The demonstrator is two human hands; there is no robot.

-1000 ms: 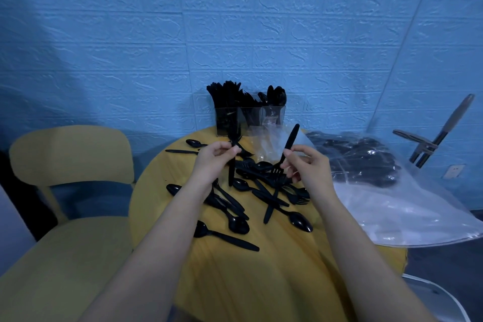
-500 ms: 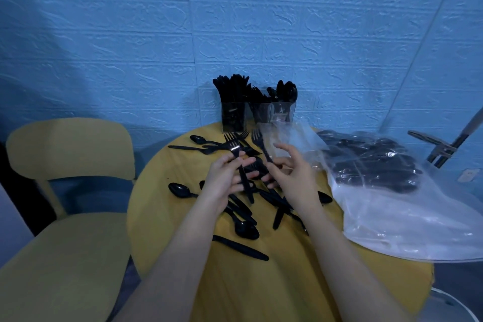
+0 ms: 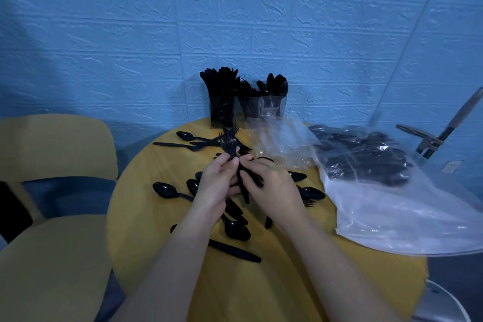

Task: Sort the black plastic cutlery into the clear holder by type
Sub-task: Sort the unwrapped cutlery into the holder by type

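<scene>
Head view shows a small bundle of forks (image 3: 229,141) pinched upright in the left hand (image 3: 218,183), tines up, just in front of the clear holder (image 3: 247,111). A second ago each hand held its own fork apart; the right-hand one has since been passed over, so the forks are now gathered into one bunch. The right hand (image 3: 271,187) has its fingers curled against the handles beside the left thumb, seemingly squaring them; whether it truly grips them I cannot tell. My guess is the bundle goes next into the holder's middle cell. Nearer the person than the holder, loose spoons (image 3: 165,190) and knives (image 3: 235,252) lie on the yellow table (image 3: 146,243); right of the holder sits a plastic bag (image 3: 392,204) of more cutlery
</scene>
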